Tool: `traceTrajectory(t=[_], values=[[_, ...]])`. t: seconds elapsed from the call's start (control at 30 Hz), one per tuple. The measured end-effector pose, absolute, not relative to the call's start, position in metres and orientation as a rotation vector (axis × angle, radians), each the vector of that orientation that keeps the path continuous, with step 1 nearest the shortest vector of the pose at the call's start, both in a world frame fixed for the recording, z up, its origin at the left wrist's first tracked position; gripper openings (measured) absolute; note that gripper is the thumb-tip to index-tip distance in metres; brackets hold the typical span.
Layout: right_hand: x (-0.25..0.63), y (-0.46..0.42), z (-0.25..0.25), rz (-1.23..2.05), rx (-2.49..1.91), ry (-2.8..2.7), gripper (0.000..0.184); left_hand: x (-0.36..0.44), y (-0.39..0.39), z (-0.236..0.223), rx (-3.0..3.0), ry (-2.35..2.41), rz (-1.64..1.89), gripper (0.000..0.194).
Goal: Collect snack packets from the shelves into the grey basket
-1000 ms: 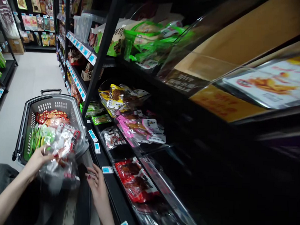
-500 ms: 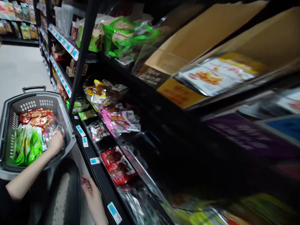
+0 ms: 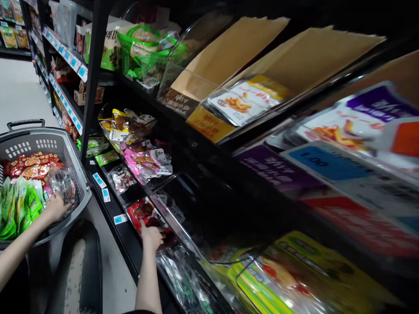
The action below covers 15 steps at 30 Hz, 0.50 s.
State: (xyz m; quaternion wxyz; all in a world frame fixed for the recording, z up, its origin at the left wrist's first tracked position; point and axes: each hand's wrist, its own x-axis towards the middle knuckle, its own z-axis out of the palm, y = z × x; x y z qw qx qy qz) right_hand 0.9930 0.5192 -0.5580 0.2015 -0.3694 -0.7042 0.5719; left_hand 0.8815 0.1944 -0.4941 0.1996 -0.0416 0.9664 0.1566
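Black upright post (image 3: 95, 73) left of centre. Right of it, green packages (image 3: 139, 54), then brown cardboard sheets (image 3: 217, 60); white-and-yellow packet (image 3: 245, 100) before one. Below: yellow packets (image 3: 120, 121) just beside pink packets (image 3: 145, 162). Blue price label (image 3: 329, 163) reads 1.00. Yellow-green packets (image 3: 269, 289) lower right, partly blurred. Clear plastic tubs (image 3: 70, 21) upper left. Pale floor (image 3: 11, 86) far left.

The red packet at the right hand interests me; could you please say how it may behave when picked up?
The red packet at the right hand may be slippery, since its surface looks glossy. Its thin pouch form suggests it would flex somewhat. Lying flat, it seems unlikely to roll.
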Motion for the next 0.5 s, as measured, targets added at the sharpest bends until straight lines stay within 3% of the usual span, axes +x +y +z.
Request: traceTrajectory(t=[0.13, 0.27, 0.37, 0.5], values=[[0.992, 0.514, -0.568, 1.404, -1.231, -1.896, 0.071, 0.928, 0.165, -0.464, 0.143, 2.854, 0.632, 0.064], [1.008, 0.514, -0.553, 1.466, -1.245, -1.865, 0.053, 0.983, 0.143, -0.444, 0.301, 2.741, 1.114, 0.05], [1.026, 0.496, -0.532, 1.778, -1.126, -1.871, 0.042, 1.008, 0.141, -0.438, 0.195, 2.487, 1.312, 0.041], [1.046, 0.444, -0.499, 2.308, -0.91, -1.818, 0.04, 1.022, 0.164, -0.431, 0.069, 2.068, 1.493, 0.044]])
